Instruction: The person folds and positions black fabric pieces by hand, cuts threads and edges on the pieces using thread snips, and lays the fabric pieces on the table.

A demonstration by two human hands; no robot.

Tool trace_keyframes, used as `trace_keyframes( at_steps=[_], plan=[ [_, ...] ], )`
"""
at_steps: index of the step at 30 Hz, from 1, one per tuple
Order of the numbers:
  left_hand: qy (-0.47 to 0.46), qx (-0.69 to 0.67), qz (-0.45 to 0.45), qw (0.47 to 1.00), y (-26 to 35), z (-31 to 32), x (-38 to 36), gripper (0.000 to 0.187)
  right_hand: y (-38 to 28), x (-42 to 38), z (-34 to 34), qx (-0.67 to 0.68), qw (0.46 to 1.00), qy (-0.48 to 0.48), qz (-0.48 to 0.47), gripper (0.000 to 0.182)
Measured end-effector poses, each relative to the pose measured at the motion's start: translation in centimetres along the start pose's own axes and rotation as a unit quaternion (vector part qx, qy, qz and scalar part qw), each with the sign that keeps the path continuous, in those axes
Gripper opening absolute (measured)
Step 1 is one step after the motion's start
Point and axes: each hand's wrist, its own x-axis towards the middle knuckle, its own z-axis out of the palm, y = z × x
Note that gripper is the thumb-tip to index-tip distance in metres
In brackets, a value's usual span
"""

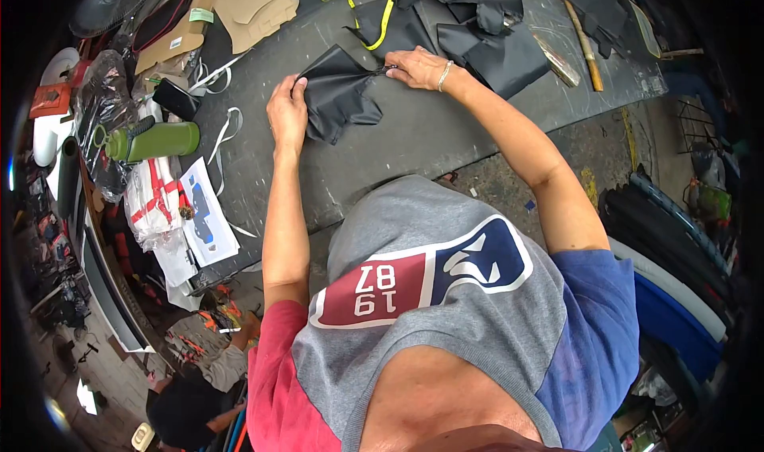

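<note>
A piece of black sheet material (338, 94), like coated fabric or vinyl, hangs creased between my two hands over the dark worktable (414, 134). My left hand (286, 110) pinches its left edge between thumb and fingers. At its right end, my right hand (418, 68) grips a narrow, gathered part, with the fingertips closed on it. More black pieces (497, 58) lie just beyond my right hand. Among them runs a bright yellow strip (386, 22). The underside of the held piece is hidden.
On the left stand a green bottle (159, 140) and a black phone-like object (177, 99), near a printed sheet (208, 213) and cardboard pieces (255, 10). A wooden-handled tool (585, 46) lies at right. Fabric rolls (668, 317) rest beside the table. Another person (191, 408) is low at left.
</note>
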Motion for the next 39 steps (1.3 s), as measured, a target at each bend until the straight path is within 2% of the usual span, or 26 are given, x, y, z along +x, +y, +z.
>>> trace_keyframes(
  at_steps=[10,16,19,20,21,23,24,27,28,29,30,31,33,34,35,37,39],
  plan=[
    [-0.011,-0.006,-0.013,1.0,0.8,-0.3,0.1,0.024,-0.2,0.2,0.8,-0.025,1.0,0.014,0.004,0.03],
    [0.053,-0.005,-0.039,0.998,0.0,-1.9,0.4,0.026,-0.1,0.2,0.8,-0.004,1.0,0.012,0.013,0.032],
    [0.01,-0.096,-0.142,0.985,-0.6,-3.6,0.5,0.028,-0.4,0.5,0.9,0.046,0.996,0.071,0.032,0.033],
    [-0.01,-0.219,-0.151,0.964,-1.8,-3.5,0.2,0.033,-0.7,0.8,1.1,0.149,0.982,0.105,0.052,0.037],
    [-0.011,-0.276,-0.17,0.946,-2.1,-3.7,-0.2,0.034,-1.2,1.0,1.2,0.252,0.955,0.138,0.073,0.041],
    [-0.009,-0.391,-0.204,0.897,-2.5,-3.3,-0.7,0.036,-1.9,1.6,1.1,0.443,0.868,0.197,0.112,0.051],
    [-0.028,-0.394,-0.221,0.892,-1.3,-4.1,-1.3,0.038,-4.7,0.4,-0.5,0.542,0.806,0.216,0.096,0.058],
    [-0.044,-0.418,-0.27,0.866,-0.7,-3.8,-2.5,0.038,-9.8,-2.3,-2.1,0.574,0.795,0.136,0.138,0.058],
    [-0.06,-0.422,-0.267,0.865,0.1,-3.8,-2.8,0.045,-11.0,-2.9,-2.0,0.554,0.804,0.134,0.167,0.056],
    [-0.077,-0.425,-0.262,0.863,0.9,-3.8,-3.1,0.052,-11.4,-3.2,-1.5,0.576,0.793,0.113,0.166,0.046],
    [-0.093,-0.43,-0.256,0.861,1.8,-4.0,-3.2,0.059,-11.7,-3.5,-0.9,0.604,0.765,0.141,0.176,0.039],
    [-0.093,-0.547,-0.278,0.784,2.6,-4.3,-3.3,0.071,-11.9,-3.7,-0.5,0.629,0.736,0.168,0.184,0.033],
    [-0.089,-0.746,-0.305,0.585,3.7,-4.8,-3.5,0.096,-11.6,-4.1,-0.5,0.691,0.662,0.238,0.17,0.027],
    [-0.109,-0.761,-0.296,0.567,2.5,-3.4,-4.0,0.11,-11.7,-4.3,-0.7,0.717,0.62,0.272,0.162,0.024],
    [-0.129,-0.774,-0.287,0.549,1.4,-2.1,-4.4,0.124,-11.9,-4.6,-1.0,0.707,0.616,0.302,0.172,0.022],
    [-0.264,-0.791,-0.212,0.51,5.7,-0.8,-6.7,0.13,-13.6,-5.2,-2.6,0.685,0.603,0.36,0.192,0.019],
    [-0.275,-0.705,-0.129,0.64,8.0,1.2,-8.5,0.116,-14.1,-5.8,-2.8,0.692,0.591,0.357,0.209,0.019]
  ],
)
